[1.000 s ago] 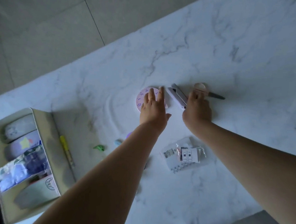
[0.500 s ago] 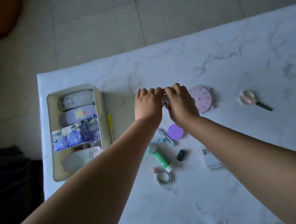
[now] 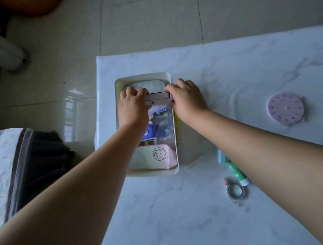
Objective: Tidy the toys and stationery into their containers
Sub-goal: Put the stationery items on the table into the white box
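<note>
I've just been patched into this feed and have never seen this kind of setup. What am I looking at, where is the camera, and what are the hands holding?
There is no machine here: a person is working with two bare hands. The one view comes from a wide-angle camera worn on the person's head, looking forward and down, so both forearms reach in from the bottom.

The left hand and right hand each grip one end of a pale, flat, oblong item, held over the far part of a cream bin. What the item is I cannot tell. The bin stands at the left edge of a marble table and already holds pouches and packets.

Still on the table: a pink clock disc to the right, a tape roll and a green tube near the right forearm.
</note>
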{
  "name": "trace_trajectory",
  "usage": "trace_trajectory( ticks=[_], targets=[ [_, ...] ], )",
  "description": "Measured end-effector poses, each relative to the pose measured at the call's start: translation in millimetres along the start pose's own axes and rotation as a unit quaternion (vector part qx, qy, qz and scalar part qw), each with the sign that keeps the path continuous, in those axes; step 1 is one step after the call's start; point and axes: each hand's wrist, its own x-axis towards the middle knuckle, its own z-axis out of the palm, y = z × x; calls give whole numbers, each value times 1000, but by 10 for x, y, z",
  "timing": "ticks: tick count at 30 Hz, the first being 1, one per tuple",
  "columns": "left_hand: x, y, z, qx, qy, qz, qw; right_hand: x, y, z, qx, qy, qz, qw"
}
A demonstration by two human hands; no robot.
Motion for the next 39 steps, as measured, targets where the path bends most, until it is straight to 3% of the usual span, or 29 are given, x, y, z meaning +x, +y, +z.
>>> trace_trajectory(
  ticks=[8,18,22,30,39],
  targets=[
    [205,-416,240,-8,-55,-31,998,322,-229,392,-23,-23,-6,999],
    [175,-273,293,-7,-86,-17,996,241,-100,506,-12,-32,-10,999],
    [134,101,237,-35,-55,19,998,24,122,339,21,21,11,999],
    [-79,1250,443,-93,-64,88,990,-550,1131,-26,38,24,138,989],
    [-734,2433,1013,-78,-282,187,938,-1169,2526,-275,-22,11,286,958]
  ],
)
